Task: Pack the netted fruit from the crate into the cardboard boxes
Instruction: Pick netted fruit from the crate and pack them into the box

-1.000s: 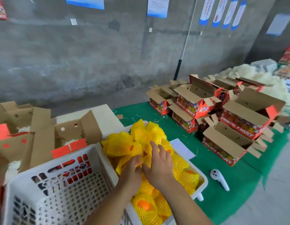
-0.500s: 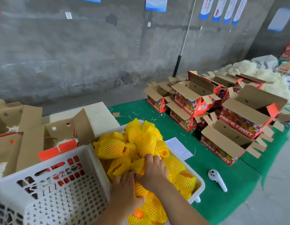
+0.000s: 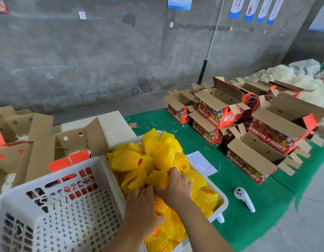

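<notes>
Both hands in crate [image 3: 223, 200]: left hand [image 3: 142, 206] and right hand [image 3: 175, 190] fingers curled, gripping netted fruit [image 3: 157, 179].

A rough grey concrete wall [image 3: 84, 60] fills the far side, well beyond where the grip is made, stained darker near its foot. Blue-and-white posters [image 3: 179, 2] hang along its top edge, more of them far off to the right [image 3: 252, 8]. A thin white pole with a black handle [image 3: 210, 50] leans against the wall, beyond and right of the grip. A green felt cloth [image 3: 248, 215] covers the table to the right of the grip. Bare grey floor [image 3: 302, 224] lies further right. Daylight is soft and even.
</notes>
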A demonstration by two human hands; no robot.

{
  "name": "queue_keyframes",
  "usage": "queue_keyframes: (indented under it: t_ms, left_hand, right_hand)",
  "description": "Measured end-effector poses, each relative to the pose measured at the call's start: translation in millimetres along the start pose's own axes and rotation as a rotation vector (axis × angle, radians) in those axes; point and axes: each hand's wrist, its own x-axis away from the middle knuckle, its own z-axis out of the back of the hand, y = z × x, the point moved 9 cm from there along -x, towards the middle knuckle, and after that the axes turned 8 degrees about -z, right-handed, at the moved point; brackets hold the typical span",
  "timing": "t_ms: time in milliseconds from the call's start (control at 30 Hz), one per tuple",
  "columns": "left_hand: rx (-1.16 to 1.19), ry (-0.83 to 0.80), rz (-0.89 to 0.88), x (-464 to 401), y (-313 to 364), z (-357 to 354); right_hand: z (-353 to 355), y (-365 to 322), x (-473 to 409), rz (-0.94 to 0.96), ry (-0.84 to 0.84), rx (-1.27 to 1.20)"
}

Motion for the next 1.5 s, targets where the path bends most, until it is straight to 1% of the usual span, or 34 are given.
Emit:
queue_keyframes:
  t_ms: [100,133,167,233,300,333,400,433,467,533,600,667,700,733,800,900,933,1000,1067,1133,1200,1300,1433,1500]
  left_hand:
    - [0.152,0.093,-0.048,4,0,11]
    - [0.239,0.127,-0.079,4,1,14]
    - [0.350,0.158,-0.106,5,2,19]
    - [0.566,0.229,-0.130,7,3,30]
    - [0.695,0.324,-0.080,8,0,45]
    - [0.754,0.373,-0.030,9,-3,53]
    - [0.880,0.458,0.103,11,-12,66]
    - [0.949,0.473,0.176,12,-15,70]
    - [1.037,0.460,0.243,14,-17,71]
    - [1.275,0.420,0.356,22,-17,69]
    - [1.499,0.414,0.486,35,-17,62]
    - [1.655,0.395,0.613,50,-16,54]
    - [1.740,0.382,0.624,56,-14,51]
    - [1.815,0.377,0.592,62,-12,51]
    - [1.848,0.384,0.498,79,-20,57]
    - [1.759,0.403,0.403,115,-55,71]
    - [1.720,0.424,0.405,129,-73,75]
    - [1.688,0.493,0.469,162,-108,80]
    - [1.745,0.567,0.556,196,-139,82]
    - [1.753,0.615,0.585,231,-168,88]
    - [1.738,0.649,0.551,269,-196,98]
    - [1.703,0.680,0.435,337,-241,120]
    - [1.615,0.709,0.426,437,-314,137]
    - [1.657,0.714,0.425,480,-344,138]
  right_hand:
    - [9,3,4,0.000,0.024,-0.167]
    - [12,4,4,-0.006,-0.002,-0.290]
    - [17,5,4,-0.013,-0.034,-0.466]
    - [25,10,8,-0.107,-0.136,-0.840]
    - [21,13,16,-0.248,-0.288,-1.071]
    - [18,11,20,-0.279,-0.362,-1.163]
    - [8,0,24,-0.270,-0.509,-1.339]
    - [6,-7,27,-0.241,-0.573,-1.416]
    - [7,-16,31,-0.196,-0.617,-1.479]
    - [13,-32,42,-0.120,-0.644,-1.562]
    - [17,-44,53,-0.068,-0.648,-1.580]
    - [15,-56,64,-0.001,-0.663,-1.594]
    - [13,-61,69,0.025,-0.676,-1.602]
    - [9,-67,75,0.043,-0.683,-1.606]
    - [3,-82,91,0.082,-0.693,-1.613]
    - [-8,-109,120,0.116,-0.713,-1.594]
    - [-13,-120,132,0.135,-0.724,-1.571]
    - [-24,-145,161,0.178,-0.738,-1.519]
    - [-39,-169,193,0.198,-0.763,-1.507]
    - [-56,-192,226,0.160,-0.813,-1.539]
    - [-74,-217,261,0.129,-0.838,-1.555]
    - [-96,-258,323,0.172,-0.815,-1.551]
    - [-138,-314,417,0.112,-0.836,-1.597]
    - [-162,-337,462,0.053,-0.890,-1.622]
